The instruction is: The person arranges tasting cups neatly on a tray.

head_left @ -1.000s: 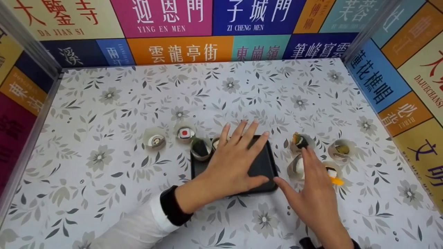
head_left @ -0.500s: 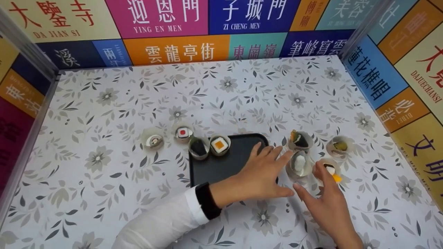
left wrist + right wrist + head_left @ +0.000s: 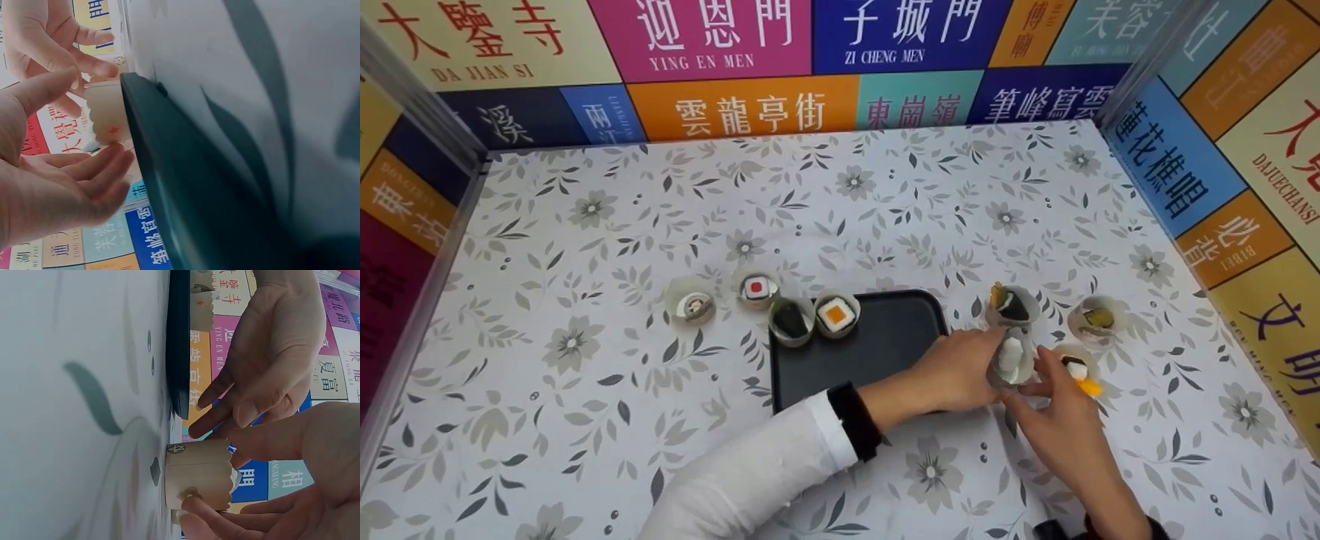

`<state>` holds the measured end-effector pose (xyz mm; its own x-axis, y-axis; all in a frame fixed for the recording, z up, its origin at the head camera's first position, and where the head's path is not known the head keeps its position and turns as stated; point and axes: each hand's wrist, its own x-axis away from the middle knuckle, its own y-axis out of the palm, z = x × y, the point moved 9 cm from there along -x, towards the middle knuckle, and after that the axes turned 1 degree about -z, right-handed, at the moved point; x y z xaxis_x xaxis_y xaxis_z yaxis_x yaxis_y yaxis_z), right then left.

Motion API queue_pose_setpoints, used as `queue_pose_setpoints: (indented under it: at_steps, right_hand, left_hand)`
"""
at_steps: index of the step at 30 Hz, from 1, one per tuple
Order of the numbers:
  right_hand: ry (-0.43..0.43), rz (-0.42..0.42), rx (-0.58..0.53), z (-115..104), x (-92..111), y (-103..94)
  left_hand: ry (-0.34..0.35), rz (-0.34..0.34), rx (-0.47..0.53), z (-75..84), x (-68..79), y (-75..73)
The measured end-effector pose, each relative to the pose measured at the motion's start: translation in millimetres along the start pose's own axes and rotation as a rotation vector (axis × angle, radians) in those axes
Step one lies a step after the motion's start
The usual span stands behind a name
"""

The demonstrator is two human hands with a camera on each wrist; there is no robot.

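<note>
The white tabletop, printed with grey flowers and leaves, is occupied by a black rectangular tray. Two small beige paper cups are set to its left, four similar cups to its right.

A small tan paper cup with a scalloped rim and brown marks on its side stands upright on a floral cloth, just to the right of a black tray. Inside it sits a white, rounded, oblong piece, visible from above through the cup's open top.
</note>
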<state>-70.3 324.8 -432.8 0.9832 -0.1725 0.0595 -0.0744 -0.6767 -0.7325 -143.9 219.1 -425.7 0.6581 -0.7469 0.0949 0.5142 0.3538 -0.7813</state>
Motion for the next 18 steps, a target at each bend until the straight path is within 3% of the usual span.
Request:
queue_pose_setpoints:
  at_steps: [5, 11, 18]
  right_hand:
    - [-0.013, -0.039, -0.007, 2, -6, 3.8]
    - [0.009, -0.062, -0.014, 6, -12, 5.8]
    - [0.058, -0.063, -0.063, 2, -11, 3.2]
  left_hand:
    - [0.015, 0.007, 0.062, 0.8, -6.6, 2.0]
    - [-0.043, 0.011, 0.036, -0.4, -9.2, 4.5]
    - [0.006, 0.081, 0.07, 2.3, 0.5, -4.6]
